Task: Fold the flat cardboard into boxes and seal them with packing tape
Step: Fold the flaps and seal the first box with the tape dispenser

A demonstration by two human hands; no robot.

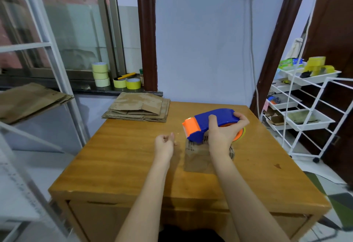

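My right hand [222, 133] grips a blue and orange tape dispenser [207, 122] and holds it over the far end of a small folded cardboard box [198, 158] on the wooden table [124, 155]. The box is partly hidden under my right wrist and the dispenser. To the left of the box, my left hand [165, 144] hovers just above the table with loosely curled fingers, holding nothing I can make out. A stack of flat cardboard [139, 108] lies at the table's far left corner.
Several rolls of yellow tape [101, 74] and a yellow-handled cutter [127, 75] sit on the windowsill. More flat cardboard [28, 100] lies on a white shelf at left. A white wire trolley [305, 111] with trays stands right of the table.
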